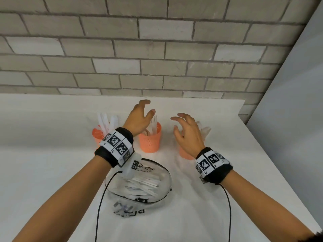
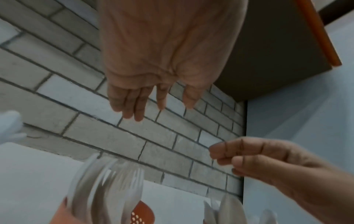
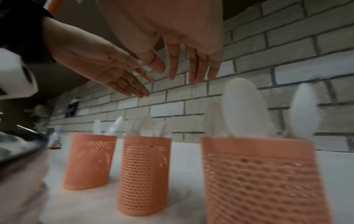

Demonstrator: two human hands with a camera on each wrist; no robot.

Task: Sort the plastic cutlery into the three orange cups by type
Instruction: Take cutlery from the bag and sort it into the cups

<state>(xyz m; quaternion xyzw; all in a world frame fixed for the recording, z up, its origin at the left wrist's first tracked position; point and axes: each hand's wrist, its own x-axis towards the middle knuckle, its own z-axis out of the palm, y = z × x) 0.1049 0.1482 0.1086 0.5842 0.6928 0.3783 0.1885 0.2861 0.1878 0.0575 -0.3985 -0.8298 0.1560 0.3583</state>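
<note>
Three orange mesh cups stand in a row on the white table. The left cup holds white knives. Forks stand in the middle cup, and spoons in the right cup. My left hand hovers above the middle cup with fingers spread, holding nothing. My right hand hovers over the right cup, fingers relaxed and empty. More white cutlery lies in a clear pouch nearer to me.
A grey brick wall rises just behind the table. A pale panel closes off the right side past the table's right edge. Black cables trail from both wristbands across the near table.
</note>
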